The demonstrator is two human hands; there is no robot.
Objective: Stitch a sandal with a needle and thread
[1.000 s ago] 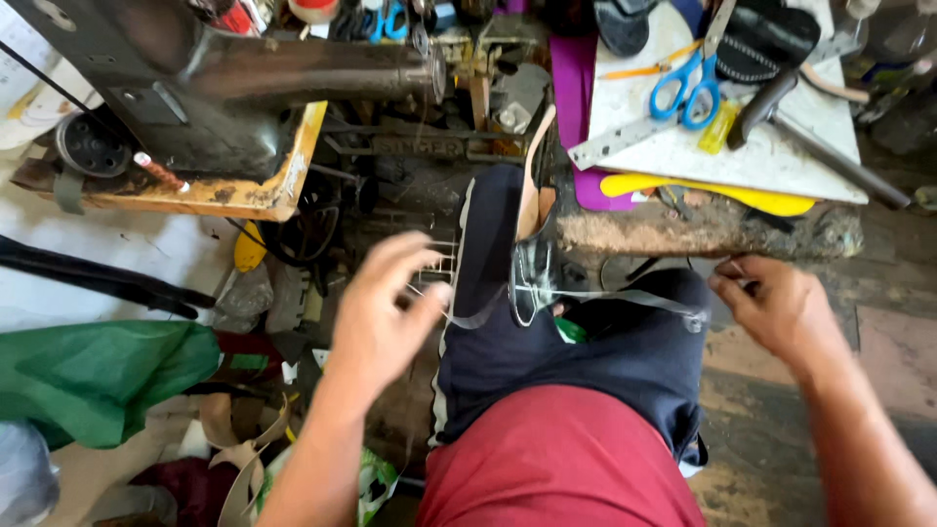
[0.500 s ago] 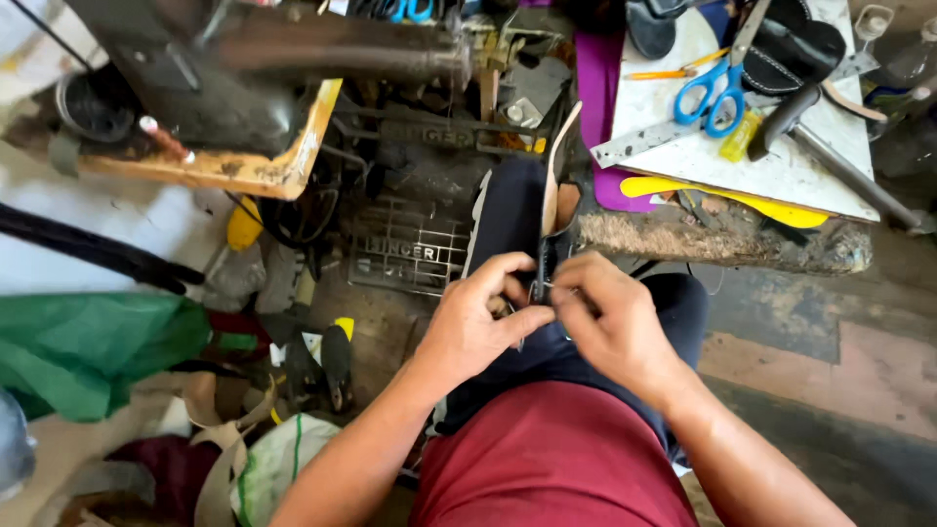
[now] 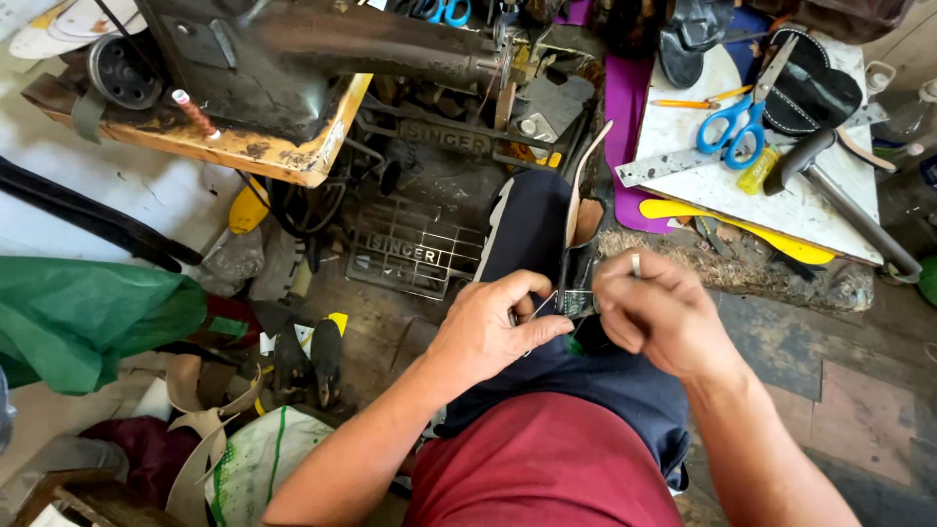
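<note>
Both hands meet over the person's lap: the left hand [image 3: 493, 327] is closed, pinching a thin pale thread [image 3: 543, 307], and the right hand [image 3: 649, 312], a ring on one finger, is curled shut around a small dark piece with a metal buckle [image 3: 576, 303] held just between the two, touching both sets of fingertips. From that pinch a tan, narrow shoe sole with a dark strap [image 3: 576, 210] runs with its long axis straight away from the body, rising above the knee, about equally near each hand. Beyond stand a dark old sewing machine [image 3: 322, 49] on its worn wooden desk [image 3: 244, 146], and to the right a white board [image 3: 810, 190] carrying blue-handled scissors [image 3: 737, 122]
</note>
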